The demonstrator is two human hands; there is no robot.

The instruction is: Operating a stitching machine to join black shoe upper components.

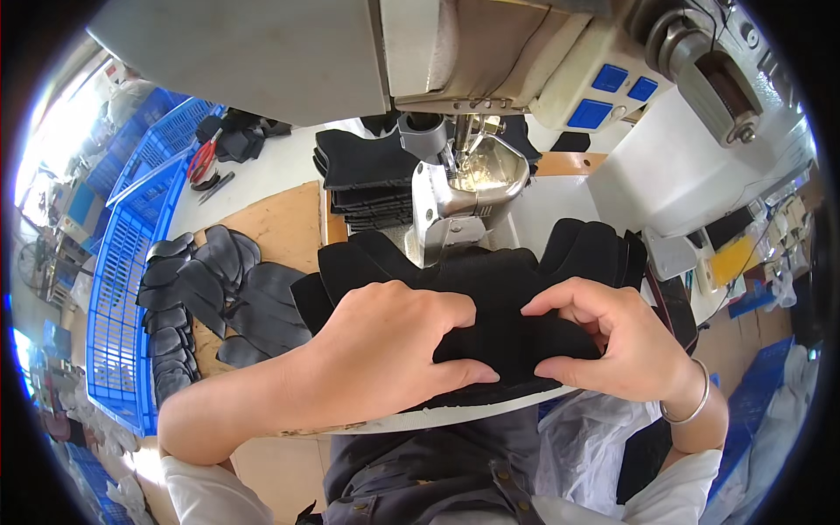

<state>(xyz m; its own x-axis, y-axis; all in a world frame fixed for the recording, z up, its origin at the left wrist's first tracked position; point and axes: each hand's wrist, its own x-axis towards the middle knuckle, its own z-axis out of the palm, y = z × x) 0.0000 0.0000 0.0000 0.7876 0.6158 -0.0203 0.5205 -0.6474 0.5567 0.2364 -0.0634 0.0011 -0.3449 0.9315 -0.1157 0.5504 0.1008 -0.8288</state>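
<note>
Left hand (394,337) and right hand (626,337) held a black fabric piece (499,293) between thumbs and fingers, sewing machine (435,206) stood close beyond, dark cut pieces (271,302) and blue basket (121,297) lay left.

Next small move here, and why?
I'd probably ease the black piece forward, toward the metal post of the sewing machine. Left hand and right hand have thumb and fingers around its opposite ends, so the grip looks balanced, and it lies on the wearer's side of the post.
</note>
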